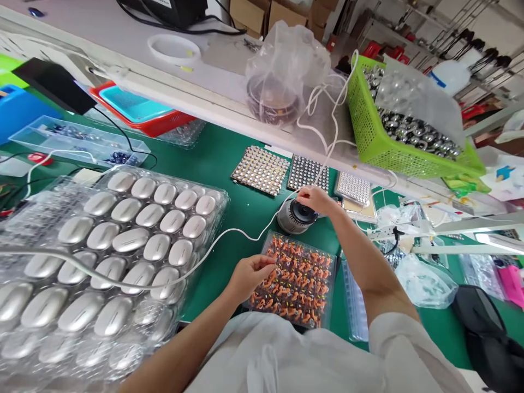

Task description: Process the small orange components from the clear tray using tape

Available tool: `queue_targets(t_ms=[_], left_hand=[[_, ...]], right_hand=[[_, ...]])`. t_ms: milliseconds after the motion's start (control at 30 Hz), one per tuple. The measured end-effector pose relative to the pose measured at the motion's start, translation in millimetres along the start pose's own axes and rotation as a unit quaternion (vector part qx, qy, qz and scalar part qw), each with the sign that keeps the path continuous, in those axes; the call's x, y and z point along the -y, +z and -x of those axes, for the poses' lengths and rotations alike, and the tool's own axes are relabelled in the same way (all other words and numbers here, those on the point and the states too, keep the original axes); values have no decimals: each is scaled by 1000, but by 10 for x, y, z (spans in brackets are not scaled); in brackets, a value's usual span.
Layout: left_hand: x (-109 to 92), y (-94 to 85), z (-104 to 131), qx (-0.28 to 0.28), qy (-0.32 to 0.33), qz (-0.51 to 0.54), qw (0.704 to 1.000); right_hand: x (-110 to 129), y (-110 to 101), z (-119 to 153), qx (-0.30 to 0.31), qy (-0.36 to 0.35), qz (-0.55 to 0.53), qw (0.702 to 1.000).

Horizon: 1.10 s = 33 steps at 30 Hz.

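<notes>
My left hand (252, 274) is at the left edge of a clear tray of small orange parts (301, 284), thumb and fingers pinched together; whether anything is between them is too small to tell. Above the tray, my right hand (314, 200) rests on top of a round grey-and-black device (295, 217), its fingers bent and pressed together at the dark top. What those fingertips hold, if anything, is hidden. Behind the device lie a board of small round pieces (261, 170), a darker one (309, 173) and a white one (354, 188).
Clear trays of silvery oval shells (131, 240) cover the left side, with a white cable (241, 231) running across them. A shelf (213, 106) overhangs the green table and carries a green basket (368, 136) of shiny parts. A black case (478, 311) lies at right.
</notes>
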<state>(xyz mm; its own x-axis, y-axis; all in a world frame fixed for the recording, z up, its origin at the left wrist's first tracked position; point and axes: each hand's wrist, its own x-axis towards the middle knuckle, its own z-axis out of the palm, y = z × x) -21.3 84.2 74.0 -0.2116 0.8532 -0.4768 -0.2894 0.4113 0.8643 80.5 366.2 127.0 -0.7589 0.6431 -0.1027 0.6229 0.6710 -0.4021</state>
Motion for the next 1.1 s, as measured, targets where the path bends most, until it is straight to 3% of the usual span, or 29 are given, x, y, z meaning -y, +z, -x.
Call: queue_targets(t_ms=[67, 167, 300, 400, 533, 700, 900, 1100], left_hand=[[-74, 13, 27, -6, 3, 0, 1000], [-161, 59, 83, -13, 4, 7, 1000], [-190, 178, 191, 4, -2, 12, 1000], [-181, 292, 297, 25, 3, 8, 1000], [-185, 419, 450, 57, 21, -39, 997], [-162, 489, 597, 71, 40, -60, 995], [-142, 493, 688, 60, 60, -89, 992], [-208, 490, 756, 63, 67, -120, 988]], right_hand=[[121, 22, 502, -22, 24, -178, 984], [386, 180, 1304, -58, 98, -366, 924], [760, 537, 2149, -125, 163, -508, 837], [955, 771, 2487, -191, 193, -565, 779], [1085, 884, 2649, -209, 191, -589, 757], [1153, 795, 2719, -209, 150, -611, 748], [1232, 694, 2725, -157, 143, -569, 795], [1240, 694, 2680, -152, 162, -560, 798]])
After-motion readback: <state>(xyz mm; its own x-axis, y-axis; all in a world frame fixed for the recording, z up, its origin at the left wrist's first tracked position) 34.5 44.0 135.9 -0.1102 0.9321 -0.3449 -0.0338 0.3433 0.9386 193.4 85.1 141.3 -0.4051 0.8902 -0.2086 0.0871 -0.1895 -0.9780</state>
